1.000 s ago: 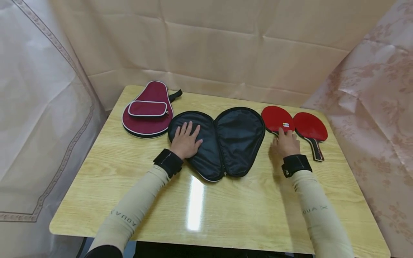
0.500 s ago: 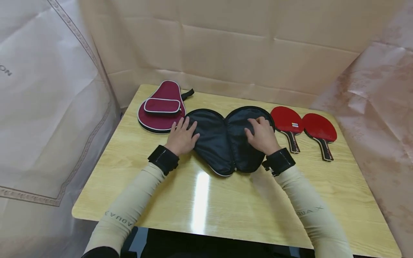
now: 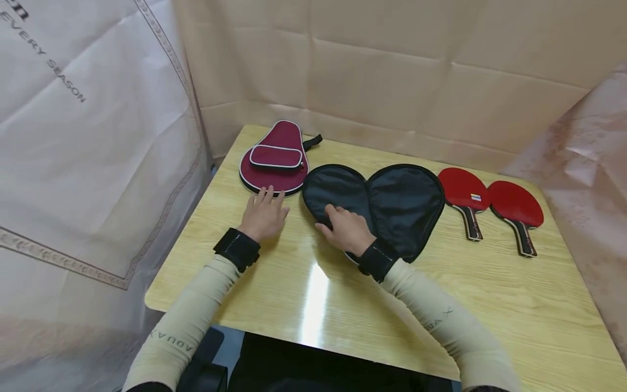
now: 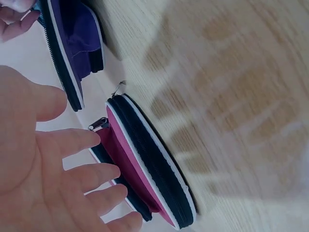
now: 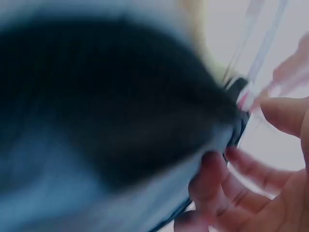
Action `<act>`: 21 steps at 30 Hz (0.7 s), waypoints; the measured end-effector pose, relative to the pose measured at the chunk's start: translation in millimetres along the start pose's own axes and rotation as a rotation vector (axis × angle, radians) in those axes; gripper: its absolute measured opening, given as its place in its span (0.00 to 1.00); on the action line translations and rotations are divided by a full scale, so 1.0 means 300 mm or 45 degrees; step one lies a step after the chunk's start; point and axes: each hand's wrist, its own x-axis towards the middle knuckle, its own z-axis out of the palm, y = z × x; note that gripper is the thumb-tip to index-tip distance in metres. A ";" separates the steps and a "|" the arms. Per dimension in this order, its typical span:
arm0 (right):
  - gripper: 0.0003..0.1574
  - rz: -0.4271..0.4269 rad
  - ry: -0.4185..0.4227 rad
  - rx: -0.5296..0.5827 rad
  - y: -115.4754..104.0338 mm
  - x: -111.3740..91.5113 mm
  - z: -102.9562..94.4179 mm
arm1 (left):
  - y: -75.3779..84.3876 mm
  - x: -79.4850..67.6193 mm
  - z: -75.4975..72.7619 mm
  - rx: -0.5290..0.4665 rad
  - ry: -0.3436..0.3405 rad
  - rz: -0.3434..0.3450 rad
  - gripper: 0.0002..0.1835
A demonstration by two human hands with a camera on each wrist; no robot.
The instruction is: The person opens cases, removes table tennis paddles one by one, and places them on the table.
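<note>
A beige cloth (image 3: 372,76) hangs beyond the open black case, and a white printed cloth (image 3: 117,163) hangs well to the case's left. Beneath the case is a table (image 3: 441,326) with a pale wood-grain top. The open black case (image 3: 405,209) itself lies spread flat, its two halves side by side, dark lining up. Just left of it, set slightly farther back, lies a maroon case (image 3: 266,177) edged in white. To the right of the open black case are two red paddles, the nearer one (image 3: 462,186) just beside it and the other (image 3: 515,201) farther out; both have their dark handles toward the person.

The right hand (image 3: 349,230) is over the left half of the open black case, fingers bent and thumb apart from them; whether they touch the lining I cannot tell, as the right wrist view is blurred. The left hand (image 3: 264,214) is left of the open black case at the maroon case's near edge, fingers spread and thumb apart, holding nothing; contact there is unclear. Farther back and left of the open black case are the maroon case's pocket (image 3: 276,157) and a black strap (image 3: 313,142). A small label (image 3: 475,197) marks the nearer paddle, right of the open black case.
</note>
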 end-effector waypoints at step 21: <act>0.08 0.036 0.335 0.439 0.064 -0.045 -0.169 | 0.054 0.004 0.011 -0.020 -0.061 0.006 0.31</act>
